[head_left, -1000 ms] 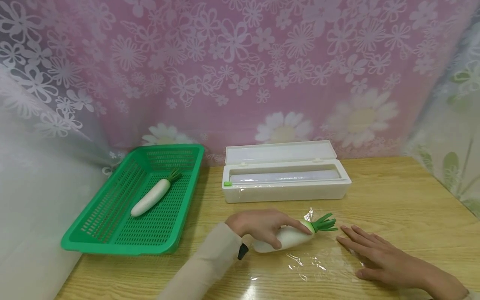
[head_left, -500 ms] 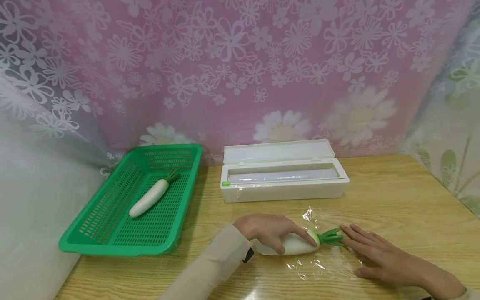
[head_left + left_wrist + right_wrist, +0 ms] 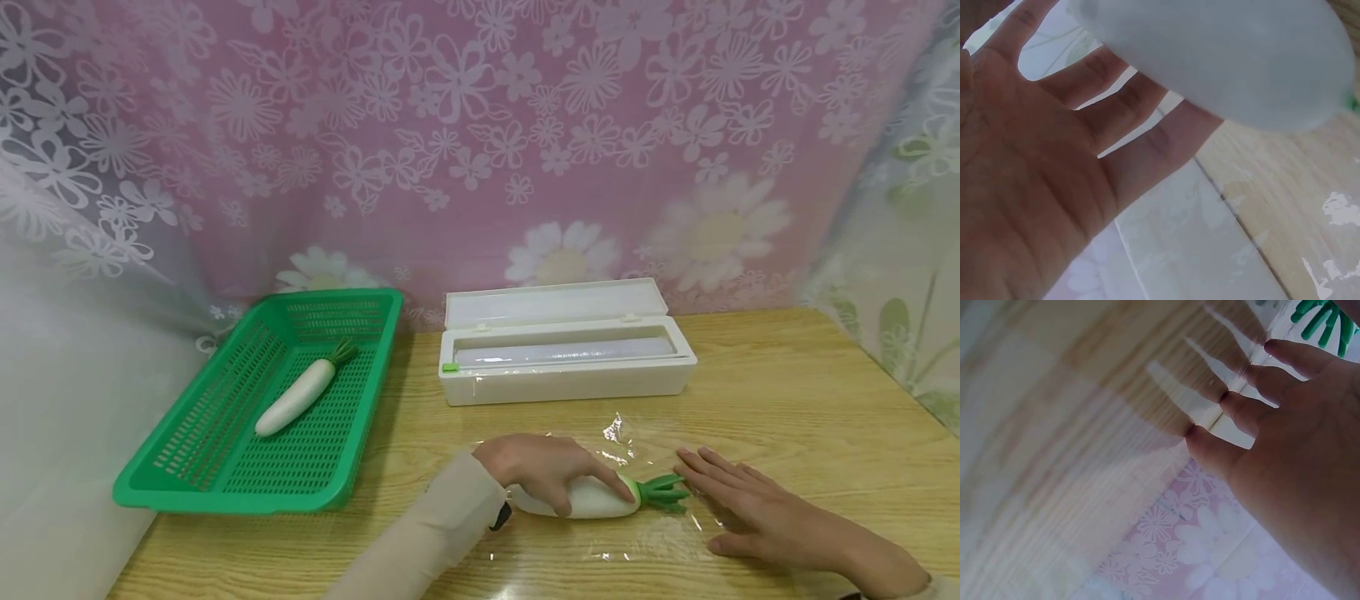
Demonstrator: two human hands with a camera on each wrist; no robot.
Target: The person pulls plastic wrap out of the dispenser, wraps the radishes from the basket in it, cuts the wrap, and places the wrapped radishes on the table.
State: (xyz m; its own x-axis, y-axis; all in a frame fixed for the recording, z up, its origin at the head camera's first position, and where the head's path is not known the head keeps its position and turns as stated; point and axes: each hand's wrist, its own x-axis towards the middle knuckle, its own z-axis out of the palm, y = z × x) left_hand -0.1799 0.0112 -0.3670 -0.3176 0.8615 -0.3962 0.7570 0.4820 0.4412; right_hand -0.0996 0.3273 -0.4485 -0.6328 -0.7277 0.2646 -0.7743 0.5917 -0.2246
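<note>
My left hand point(image 3: 540, 471) grips a white radish point(image 3: 600, 500) from above, the thumb and a finger on opposite sides of its body. The radish lies on a sheet of clear cling film point(image 3: 618, 446), its green leaf stubs pointing right. In the left wrist view the pale radish point(image 3: 1222, 56) sits against the fingers of the left hand point(image 3: 1054, 137). Flat on the film's right part rests my right hand point(image 3: 780, 521), its fingers straight and close to the leaf stubs. The right wrist view shows the fingertips of this hand point(image 3: 1291, 425) touching the surface.
Behind the hands stands a white cling film box point(image 3: 566, 383), lid up, with a roll point(image 3: 562, 352) inside and a green slider at its left end. At left, a green plastic basket point(image 3: 345, 479) holds another white radish point(image 3: 296, 404). A floral curtain point(image 3: 480, 167) hangs behind the table.
The left hand has shifted the radish slightly right and towards me, bringing its leaf stubs nearer the right hand. The right hand has stayed almost still.
</note>
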